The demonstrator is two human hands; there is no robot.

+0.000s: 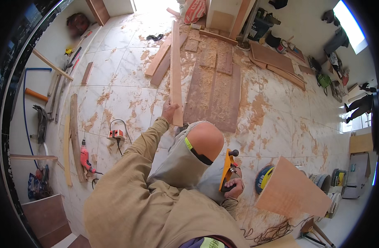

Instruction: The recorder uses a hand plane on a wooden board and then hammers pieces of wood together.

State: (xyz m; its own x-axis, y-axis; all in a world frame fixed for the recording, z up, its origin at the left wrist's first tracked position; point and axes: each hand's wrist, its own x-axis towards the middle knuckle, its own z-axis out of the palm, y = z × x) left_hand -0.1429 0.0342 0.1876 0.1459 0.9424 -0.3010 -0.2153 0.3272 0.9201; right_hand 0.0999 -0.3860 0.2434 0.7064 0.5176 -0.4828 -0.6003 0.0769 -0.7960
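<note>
My left hand (170, 110) is closed around the near end of a long, narrow wooden plank (176, 74), which stretches away from me, standing above the floor toward the doorway. In my right hand (235, 187) is a hand plane (228, 167) with a yellow-orange body and dark knob, its rear handle wrapped by my fingers. The plane is tilted beside my bent knee (205, 140). Curled shavings lie over brown boards (233, 99) on the floor ahead, right of the plank. Two more planks (160, 58) rest left of it.
At left lie a pink drill (86, 157), an orange socket box (116, 134) with a cord, and long wooden strips (75, 132). To the right, a plywood sheet (293, 190) leans over buckets (264, 177), near tangled cable (272, 235). Stacked boards (272, 58) sit at far right.
</note>
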